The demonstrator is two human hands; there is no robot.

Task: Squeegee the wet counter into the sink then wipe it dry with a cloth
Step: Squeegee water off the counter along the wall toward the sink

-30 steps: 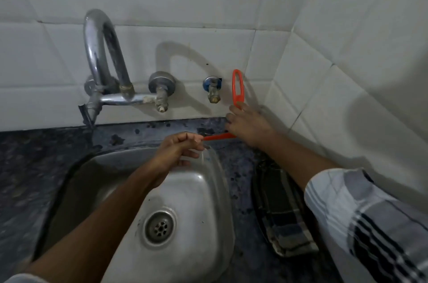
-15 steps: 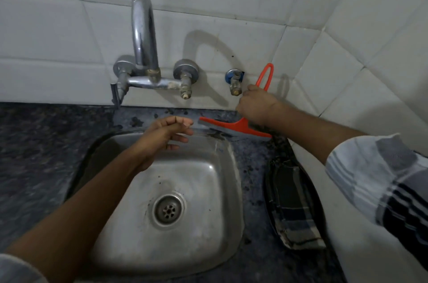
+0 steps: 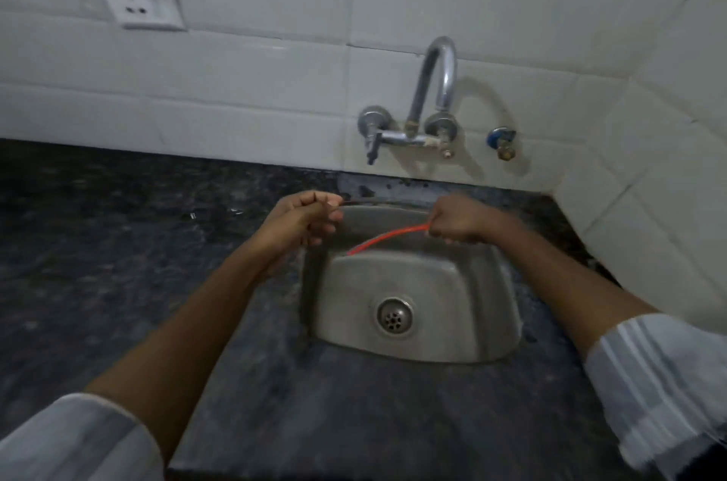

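Note:
My right hand [image 3: 458, 220] grips the handle of an orange squeegee [image 3: 387, 238], whose blade slants down to the left over the back of the steel sink [image 3: 472, 339]. My left hand [image 3: 305, 219] is a loose fist at the sink's back left corner, on the dark stone counter [image 3: 118, 244]; nothing shows in it. The cloth is hidden behind my right forearm or out of sight.
A chrome tap [image 3: 429, 99] and a small blue-handled valve [image 3: 500, 142] stick out of the white tiled wall above the sink. A wall socket [image 3: 137, 0] sits at the upper left. A tiled side wall [image 3: 668, 165] closes off the right.
The view has swung left and back. My right hand carried the squeegee from the counter behind the sink to over the basin. The left hand moved to the sink's left corner and curled shut.

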